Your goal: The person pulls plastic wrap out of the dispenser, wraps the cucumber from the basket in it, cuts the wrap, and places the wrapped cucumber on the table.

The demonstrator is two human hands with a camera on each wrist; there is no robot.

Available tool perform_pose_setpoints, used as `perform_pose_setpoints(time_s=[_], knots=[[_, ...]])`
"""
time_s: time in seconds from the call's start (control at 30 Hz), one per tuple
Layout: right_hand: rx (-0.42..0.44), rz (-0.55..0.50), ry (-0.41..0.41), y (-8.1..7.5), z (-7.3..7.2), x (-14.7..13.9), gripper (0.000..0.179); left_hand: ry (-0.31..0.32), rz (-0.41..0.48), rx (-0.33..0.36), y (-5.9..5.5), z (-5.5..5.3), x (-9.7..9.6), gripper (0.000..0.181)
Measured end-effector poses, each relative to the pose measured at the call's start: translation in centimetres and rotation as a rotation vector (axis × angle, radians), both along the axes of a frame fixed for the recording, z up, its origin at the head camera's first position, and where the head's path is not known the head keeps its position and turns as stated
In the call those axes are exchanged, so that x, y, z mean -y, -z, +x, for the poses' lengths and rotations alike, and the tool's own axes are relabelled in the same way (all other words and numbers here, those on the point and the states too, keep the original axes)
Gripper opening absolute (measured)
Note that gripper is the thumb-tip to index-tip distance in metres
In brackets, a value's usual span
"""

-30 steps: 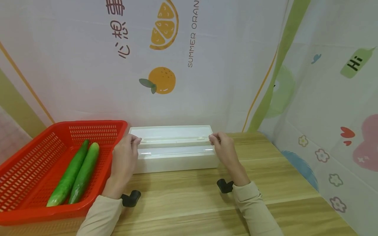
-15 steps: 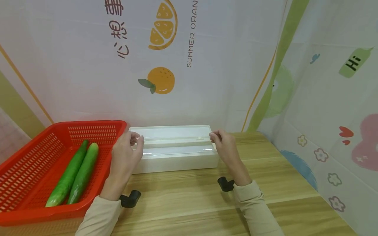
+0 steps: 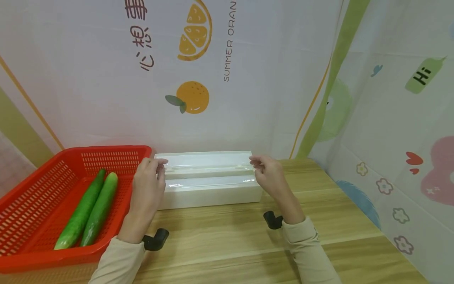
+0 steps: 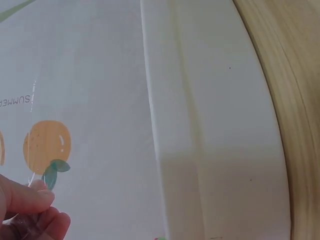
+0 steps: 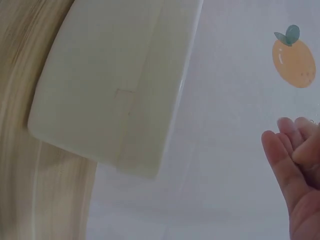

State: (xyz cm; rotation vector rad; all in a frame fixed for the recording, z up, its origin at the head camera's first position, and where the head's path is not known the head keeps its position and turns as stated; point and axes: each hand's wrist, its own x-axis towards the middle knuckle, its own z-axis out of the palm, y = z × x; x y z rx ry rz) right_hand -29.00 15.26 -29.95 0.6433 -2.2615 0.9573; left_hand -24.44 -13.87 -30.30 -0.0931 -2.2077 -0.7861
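A long white cling film dispenser [image 3: 213, 196] stands on the table with its lid raised at the back. Clear cling film [image 4: 33, 100] shows as a shiny edge stretched above it. At the dispenser's left end my left hand [image 3: 147, 189] pinches the film between thumb and fingers; wrinkled film shows at those fingertips in the left wrist view. My right hand [image 3: 272, 177] is at the right end, thumb and fingers together at the film's other corner. In the right wrist view its fingers [image 5: 280, 162] are curled, and the film there hardly shows.
Left of the dispenser is a red plastic basket [image 3: 88, 252] holding two cucumbers [image 3: 101, 209]. The wooden table [image 3: 213, 240] runs back to a printed cloth wall [image 3: 266, 98]. A black mount [image 3: 156, 240] sits at each wrist.
My left thumb and fingers spread apart half a second ago, and now they are together again on the film. My right hand's fingers have shifted slightly at the right corner. The dispenser stays put.
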Motion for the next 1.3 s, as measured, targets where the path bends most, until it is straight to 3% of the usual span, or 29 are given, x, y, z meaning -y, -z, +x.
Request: perform_pose_setpoints(time_s=[0.2, 0.4, 0.63, 1.1, 1.3], knots=[[0.018, 0.06, 0.06, -0.1, 0.3, 0.1, 0.029, -0.011, 0.0, 0.001, -0.6, 0.5, 0.0, 0.016], [0.068, -0.012, 0.107, -0.2, 0.5, 0.4, 0.012, -0.013, 0.008, -0.001, -1.2, 1.0, -0.1, 0.014], [-0.069, -0.117, 0.157, -0.2, 0.4, 0.7, 0.008, 0.002, 0.041, -0.034, -1.9, 1.5, 0.1, 0.013], [-0.3, -0.251, 0.145, -0.8, 0.6, 1.1, 0.005, 0.001, 0.069, -0.164, -3.1, 1.6, 0.4, 0.013], [-0.339, -0.286, 0.133, -1.4, 0.9, 1.2, 0.005, 0.004, 0.081, -0.186, -3.4, 2.0, 0.5, 0.015]])
